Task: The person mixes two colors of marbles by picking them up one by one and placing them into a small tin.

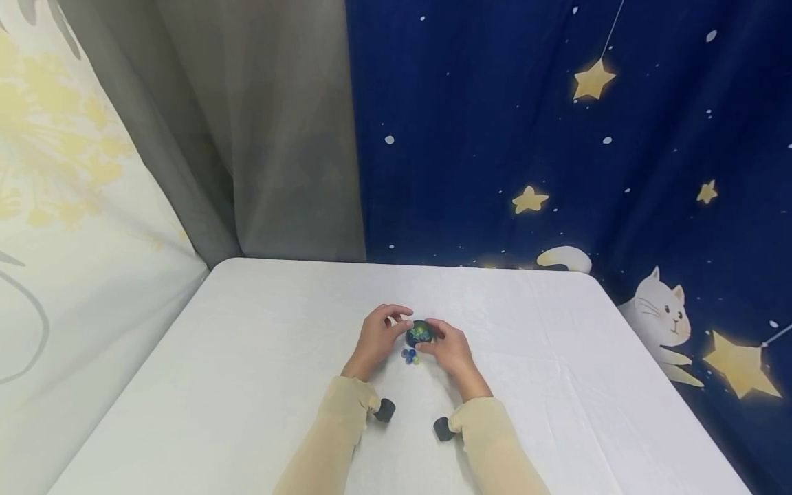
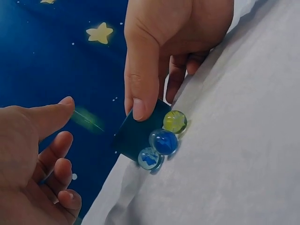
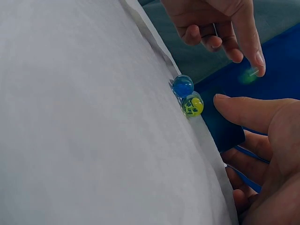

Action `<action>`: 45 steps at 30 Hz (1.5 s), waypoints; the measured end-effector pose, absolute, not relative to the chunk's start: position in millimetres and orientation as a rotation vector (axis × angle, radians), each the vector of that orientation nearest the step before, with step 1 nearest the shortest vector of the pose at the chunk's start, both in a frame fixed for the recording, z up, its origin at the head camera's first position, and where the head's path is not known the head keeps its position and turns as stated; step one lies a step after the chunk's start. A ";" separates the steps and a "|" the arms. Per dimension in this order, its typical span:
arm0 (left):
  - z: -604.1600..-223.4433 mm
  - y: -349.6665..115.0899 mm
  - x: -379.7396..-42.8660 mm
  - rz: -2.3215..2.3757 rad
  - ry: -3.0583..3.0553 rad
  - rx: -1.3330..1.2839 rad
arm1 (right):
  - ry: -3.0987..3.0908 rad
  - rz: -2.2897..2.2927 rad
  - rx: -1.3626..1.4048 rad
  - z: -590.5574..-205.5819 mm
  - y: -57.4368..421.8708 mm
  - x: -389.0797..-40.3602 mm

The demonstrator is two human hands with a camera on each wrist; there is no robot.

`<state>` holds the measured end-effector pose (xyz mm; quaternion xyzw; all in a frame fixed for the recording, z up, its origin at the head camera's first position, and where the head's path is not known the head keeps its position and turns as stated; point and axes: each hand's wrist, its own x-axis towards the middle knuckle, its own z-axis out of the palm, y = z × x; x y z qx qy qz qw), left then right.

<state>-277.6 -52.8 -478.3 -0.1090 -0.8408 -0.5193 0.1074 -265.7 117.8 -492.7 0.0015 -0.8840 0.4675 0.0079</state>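
My right hand point(image 1: 453, 349) grips a small dark blue-green cup point(image 2: 133, 136) from the right, thumb along the near side. Seen from above, the cup holds several blue and green marbles. To its left is my left hand point(image 1: 377, 335), thumb and fingers parted with nothing between them. A blurred green streak point(image 2: 89, 120), apparently a marble in motion, shows between the left thumb tip and the cup. Close in front of the cup, on the white cloth, lie a yellow-green marble point(image 2: 175, 122), a blue marble point(image 2: 164, 142) and a pale blue marble point(image 2: 149, 158).
A white cloth covers the table point(image 1: 260, 330). Behind it hang a grey curtain point(image 1: 291, 137) and a dark blue curtain point(image 1: 470, 137) printed with stars and a white cat. Both wrists carry a small black device point(image 1: 385, 410) on the inner side.
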 end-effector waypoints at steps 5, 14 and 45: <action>-480.0 -53.8 -278.5 -1.524 -2.492 -0.302 | -2.772 1.457 -0.010 -492.4 118.5 -265.8; -482.2 -58.3 -280.6 -1.476 -2.600 -0.206 | -2.774 1.468 -0.002 -491.7 119.5 -264.7; -478.1 -73.3 -274.2 -1.467 -2.963 -0.326 | -2.763 1.501 0.009 -488.9 118.5 -263.3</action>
